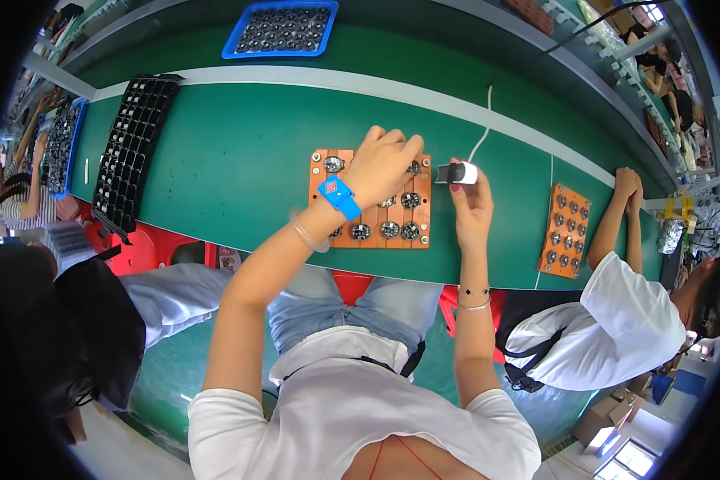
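Observation:
An orange board [370, 243] lies on the green table in front of me, with several round metal-and-black parts [390, 230] set in it. My left hand [386, 170] reaches over its upper half, fingers bent down near a round part [414, 167] at the upper right. The thumb and fingertips are partly hidden, so what they pinch does not show. A blue band with a square patch is on that wrist. Just right of the board, my right hand [476, 210] grips a small white-and-black device [461, 174], held upright between thumb and fingers.
A black compartment tray [132, 152] stands at the left, and a blue tray [230, 50] of round parts sits at the back. To the right lies another orange board [549, 258] beside a co-worker's clasped hands [628, 182]. A white cable [480, 142] runs across the back ledge.

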Motion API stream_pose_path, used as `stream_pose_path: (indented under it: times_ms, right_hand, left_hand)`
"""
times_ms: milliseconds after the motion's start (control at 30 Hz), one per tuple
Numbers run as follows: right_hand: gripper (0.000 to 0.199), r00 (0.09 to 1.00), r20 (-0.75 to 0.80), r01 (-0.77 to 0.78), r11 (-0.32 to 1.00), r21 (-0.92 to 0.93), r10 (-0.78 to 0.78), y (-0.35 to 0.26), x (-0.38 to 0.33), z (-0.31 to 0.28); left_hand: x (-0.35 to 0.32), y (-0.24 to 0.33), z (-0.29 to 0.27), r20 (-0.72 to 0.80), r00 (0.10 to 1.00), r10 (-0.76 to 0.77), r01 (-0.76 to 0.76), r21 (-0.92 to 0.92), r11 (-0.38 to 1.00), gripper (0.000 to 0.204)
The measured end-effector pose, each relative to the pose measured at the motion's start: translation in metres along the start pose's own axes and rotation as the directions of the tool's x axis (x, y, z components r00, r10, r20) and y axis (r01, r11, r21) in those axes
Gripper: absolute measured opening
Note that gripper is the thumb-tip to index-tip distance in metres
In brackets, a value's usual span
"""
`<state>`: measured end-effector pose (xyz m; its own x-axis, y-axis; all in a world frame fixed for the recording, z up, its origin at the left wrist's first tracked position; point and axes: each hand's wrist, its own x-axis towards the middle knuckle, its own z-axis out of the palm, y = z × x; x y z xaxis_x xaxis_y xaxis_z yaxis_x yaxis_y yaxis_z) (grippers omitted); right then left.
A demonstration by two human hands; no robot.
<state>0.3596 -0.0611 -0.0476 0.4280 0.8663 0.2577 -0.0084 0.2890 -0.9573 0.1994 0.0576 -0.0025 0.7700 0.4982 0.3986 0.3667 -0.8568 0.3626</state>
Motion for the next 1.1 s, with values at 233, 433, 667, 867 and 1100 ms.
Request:
stream_pose_path:
  times_ms: [233,433,667,867,1100]
  right_hand:
    - [0.037,0.998,0.059,-0.026,0.999,-0.039,0.028,0.008,0.01,0.015]
    - [0.037,0.999,0.032,-0.023,1.0,0.001,0.023,0.002,0.009,0.017]
    - [0.038,0.978,-0.206,0.028,0.997,0.073,-0.012,0.002,0.006,0.015]
    - [0.037,0.999,-0.051,0.012,1.0,0.014,-0.011,-0.012,0.006,0.013]
    - [0.036,0.99,0.142,0.012,0.992,-0.122,0.005,-0.013,0.011,0.032]
  left_hand:
    - [-0.002,-0.001,-0.004,0.095,0.98,-0.176,0.2,-0.399,0.895,0.033]
    - [0.002,0.004,-0.011,0.123,0.974,-0.192,0.227,-0.422,0.878,0.033]
    - [-0.006,-0.005,-0.011,0.093,0.988,-0.126,0.143,-0.214,0.966,0.04]
    - [-0.021,-0.02,-0.026,0.12,0.978,-0.17,0.179,-0.072,0.981,0.038]
    - [-0.018,-0.007,-0.035,0.123,0.976,-0.181,0.212,-0.331,0.92,0.034]
